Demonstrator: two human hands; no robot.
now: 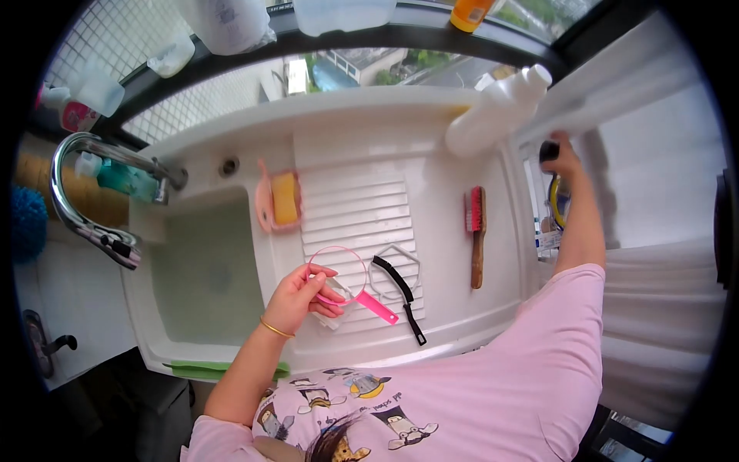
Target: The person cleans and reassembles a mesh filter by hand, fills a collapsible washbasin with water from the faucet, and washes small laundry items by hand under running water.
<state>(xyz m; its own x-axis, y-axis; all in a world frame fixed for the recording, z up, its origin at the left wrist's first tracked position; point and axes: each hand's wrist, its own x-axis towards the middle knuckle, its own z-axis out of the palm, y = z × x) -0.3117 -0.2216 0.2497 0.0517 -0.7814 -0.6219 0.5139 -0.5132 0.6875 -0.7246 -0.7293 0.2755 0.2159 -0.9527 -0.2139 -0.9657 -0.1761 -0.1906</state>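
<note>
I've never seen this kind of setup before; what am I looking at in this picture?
There is no machine here, just a person's two bare hands. The single picture comes from a camera worn on the head, looking forward and down. The left hand holds a pink round-rimmed tool with a flat handle. The right hand reaches off to the side, by a small black object; its grip is too unclear to judge. On the white sink counter lie a narrow black curved brush and a wooden-handled brush with pinkish-red bristles. A yellow sponge sits in a pink holder.
</note>
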